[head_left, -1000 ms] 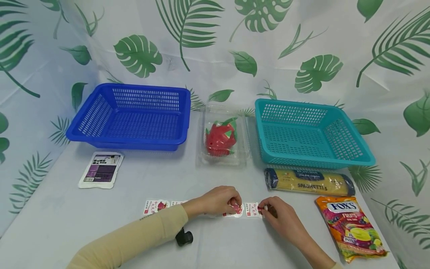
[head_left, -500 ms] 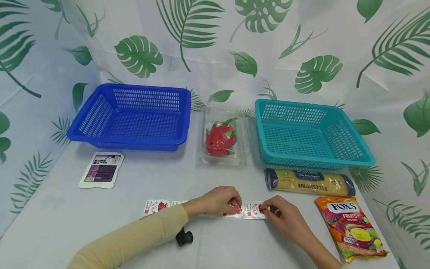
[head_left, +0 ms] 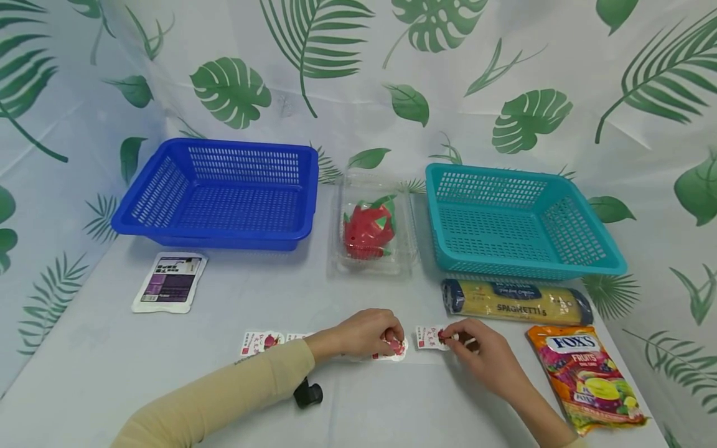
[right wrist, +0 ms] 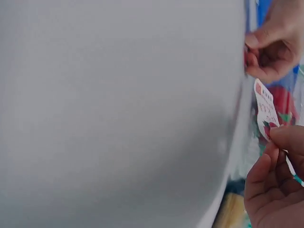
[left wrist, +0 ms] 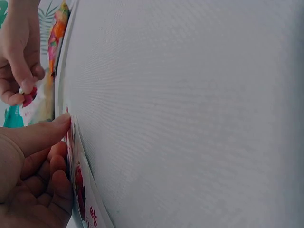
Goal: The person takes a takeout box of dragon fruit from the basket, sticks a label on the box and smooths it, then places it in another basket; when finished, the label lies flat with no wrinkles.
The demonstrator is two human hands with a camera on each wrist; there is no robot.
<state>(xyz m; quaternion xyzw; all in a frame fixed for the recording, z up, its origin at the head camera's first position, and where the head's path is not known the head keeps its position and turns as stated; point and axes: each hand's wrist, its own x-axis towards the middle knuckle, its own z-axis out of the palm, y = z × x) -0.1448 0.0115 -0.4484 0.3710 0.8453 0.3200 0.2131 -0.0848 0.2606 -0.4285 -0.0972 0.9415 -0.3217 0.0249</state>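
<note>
A strip of dragon fruit stickers (head_left: 269, 341) lies on the table, partly covered by the left forearm. My left hand (head_left: 370, 335) holds the strip near its right end, thumb and fingertips at a sticker (head_left: 399, 350). In the left wrist view, the thumb of this left hand (left wrist: 38, 161) meets the strip's edge, the other fingers curled. My right hand (head_left: 484, 354) pinches a single sticker (head_left: 428, 337) by its fruit-picture end, to the right of the left hand. The right wrist view has that sticker (right wrist: 266, 109) raised off the table between the right thumb and fingers.
A clear box (head_left: 403, 261) holding a red dragon fruit (head_left: 368, 230) stands between a blue basket (head_left: 213, 239) and a teal basket (head_left: 521, 269). Spaghetti (head_left: 518, 303) and a candy bag (head_left: 588, 379) lie right. A white-purple packet (head_left: 170, 283) and a black object (head_left: 308, 394) lie left.
The right hand has moved slightly up and right with the sticker, which has come away from the strip's end. The left hand has stayed in place.
</note>
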